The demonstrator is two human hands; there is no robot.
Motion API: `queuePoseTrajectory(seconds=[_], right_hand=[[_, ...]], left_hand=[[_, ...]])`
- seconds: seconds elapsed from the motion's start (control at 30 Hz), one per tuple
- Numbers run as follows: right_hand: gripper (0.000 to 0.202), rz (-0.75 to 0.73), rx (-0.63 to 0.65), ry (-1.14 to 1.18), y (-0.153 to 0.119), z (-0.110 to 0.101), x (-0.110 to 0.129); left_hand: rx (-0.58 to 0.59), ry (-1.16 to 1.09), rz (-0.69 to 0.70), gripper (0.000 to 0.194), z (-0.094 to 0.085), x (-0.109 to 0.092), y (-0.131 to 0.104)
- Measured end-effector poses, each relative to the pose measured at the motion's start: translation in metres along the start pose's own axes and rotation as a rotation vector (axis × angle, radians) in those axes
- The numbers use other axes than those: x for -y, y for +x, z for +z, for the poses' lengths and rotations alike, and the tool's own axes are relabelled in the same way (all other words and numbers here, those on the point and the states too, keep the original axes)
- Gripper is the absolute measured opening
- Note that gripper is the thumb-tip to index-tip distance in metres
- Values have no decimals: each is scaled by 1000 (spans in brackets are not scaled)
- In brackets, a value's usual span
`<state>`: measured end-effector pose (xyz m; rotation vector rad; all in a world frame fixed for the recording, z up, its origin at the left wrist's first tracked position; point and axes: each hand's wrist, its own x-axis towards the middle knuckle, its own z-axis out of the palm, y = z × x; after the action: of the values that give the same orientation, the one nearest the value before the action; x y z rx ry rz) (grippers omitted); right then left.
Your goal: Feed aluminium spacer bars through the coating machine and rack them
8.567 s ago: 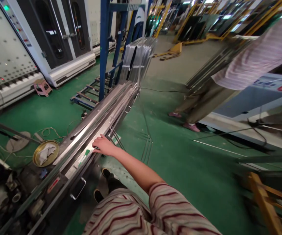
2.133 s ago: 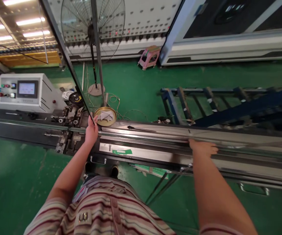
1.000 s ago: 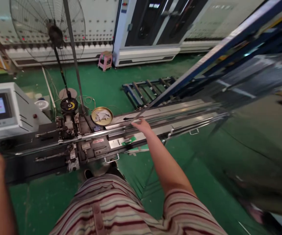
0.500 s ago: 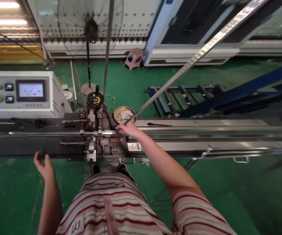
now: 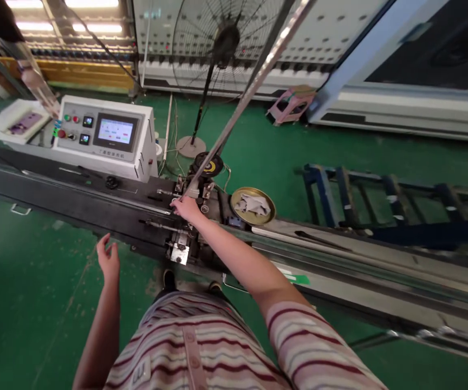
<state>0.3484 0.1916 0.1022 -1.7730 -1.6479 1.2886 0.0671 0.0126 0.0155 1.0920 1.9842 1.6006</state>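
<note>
My right hand (image 5: 186,209) is closed around the lower end of a long metal strip (image 5: 240,105), which slants up and to the right out of view. It is over the machine's roller unit (image 5: 180,253), just above the rail. Another thin metal strip (image 5: 136,203) lies along the rail to the left of that hand. My left hand (image 5: 108,255) hangs in front of the machine's near edge, fingers apart and curved, touching nothing.
A control box with a lit screen (image 5: 114,131) stands behind the rail at left. On the bench sit a round gold tray (image 5: 273,208) with cloth and a dark tool (image 5: 321,241). Beyond are a black fan (image 5: 226,43), a pink stool (image 5: 293,104) and a blue rack (image 5: 327,200).
The view has swung left and tilted. My right hand has moved left along the machine with the strip's end, from beside the tray to the roller unit. My left hand stays free.
</note>
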Motion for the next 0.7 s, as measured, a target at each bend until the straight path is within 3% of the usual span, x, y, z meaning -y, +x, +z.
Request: queuePoseTrajectory(seconds=[0.1,0.17,0.27,0.37,0.47,0.57,0.63,0.7], right_hand=[[31,9,-7,124,5,18,22],[30,24,-8,209,-2,15,32],[27,31,10,337,-27,-15,37],[23,30,38,457,-66,-67,29],[25,45,42,521,-110,-123,4],[36,33,-1,484,-157,-179,-40],[46,-92,-156,446,-188,-228,-76],[55,-353,-483,455,-219,-297,-117]], left_hand=[[91,-28,-19,55,18,-19,14],[101,-159,-110,64,34,-37,27],[106,-378,-281,72,61,-71,44],[194,-509,-391,76,94,-114,39],[339,-613,-305,88,136,-160,0],[413,-665,-131,100,185,-204,-63],[434,-663,-55,101,219,-230,-109],[467,-636,6,98,251,-253,-152]])
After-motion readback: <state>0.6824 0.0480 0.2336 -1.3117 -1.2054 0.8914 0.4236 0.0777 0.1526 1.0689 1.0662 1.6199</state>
